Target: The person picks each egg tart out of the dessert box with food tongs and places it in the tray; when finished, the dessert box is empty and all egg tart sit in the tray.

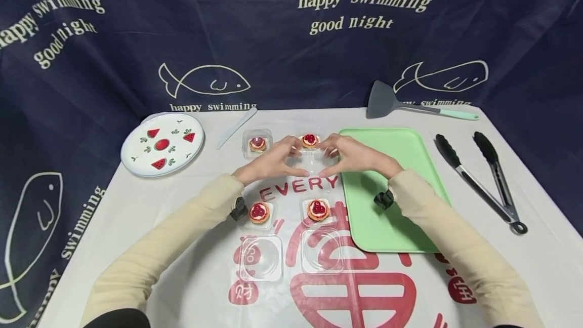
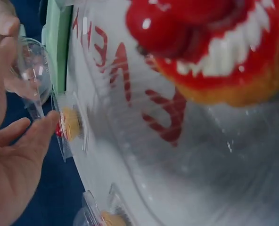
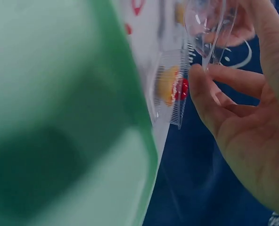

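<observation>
My left hand and right hand hold a clear domed plastic lid between them, thumbs and fingers on opposite sides. In the right wrist view, the lid is tilted up on its edge close to a small box with a tart. That cherry-topped tart sits just behind the lid in the head view. Left of it, a similar tart lies in a clear box. Nearer to me are two more tarts, the left one and the right one, each in a clear tray.
Two clear lids, left and right, lie at the front. A green tray is under my right forearm. Tongs and a spatula lie right, a watermelon-patterned plate and pale knife left.
</observation>
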The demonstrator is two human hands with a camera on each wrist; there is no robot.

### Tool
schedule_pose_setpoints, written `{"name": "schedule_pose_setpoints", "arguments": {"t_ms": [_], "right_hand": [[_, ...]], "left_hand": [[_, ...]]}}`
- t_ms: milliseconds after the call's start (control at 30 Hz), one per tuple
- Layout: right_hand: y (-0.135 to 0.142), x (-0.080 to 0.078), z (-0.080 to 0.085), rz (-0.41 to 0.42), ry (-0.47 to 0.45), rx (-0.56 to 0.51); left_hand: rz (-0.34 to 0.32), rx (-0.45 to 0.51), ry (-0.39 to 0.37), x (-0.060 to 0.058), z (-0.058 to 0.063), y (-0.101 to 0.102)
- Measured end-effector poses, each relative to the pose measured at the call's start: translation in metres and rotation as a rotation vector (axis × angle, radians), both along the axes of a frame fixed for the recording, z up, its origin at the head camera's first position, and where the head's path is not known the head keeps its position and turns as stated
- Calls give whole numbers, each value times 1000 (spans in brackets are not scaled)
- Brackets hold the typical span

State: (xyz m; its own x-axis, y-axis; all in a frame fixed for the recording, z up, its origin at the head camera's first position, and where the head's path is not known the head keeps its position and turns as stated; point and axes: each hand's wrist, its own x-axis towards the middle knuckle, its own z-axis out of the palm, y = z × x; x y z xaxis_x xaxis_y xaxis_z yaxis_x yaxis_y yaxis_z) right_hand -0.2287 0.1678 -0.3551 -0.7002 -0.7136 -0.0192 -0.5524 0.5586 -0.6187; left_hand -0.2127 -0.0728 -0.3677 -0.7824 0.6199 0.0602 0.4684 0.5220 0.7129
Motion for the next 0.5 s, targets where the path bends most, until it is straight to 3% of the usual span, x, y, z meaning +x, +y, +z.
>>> {"name": "schedule_pose_setpoints", "arguments": {"t_ms": [167, 500], "right_hand": [[-6, 6, -2, 22, 161, 80], [-10, 9, -11, -18, 221, 165]], "left_hand": [[-31, -128, 118, 2, -4, 4], [-17, -294, 68, 2, -4, 12]]}}
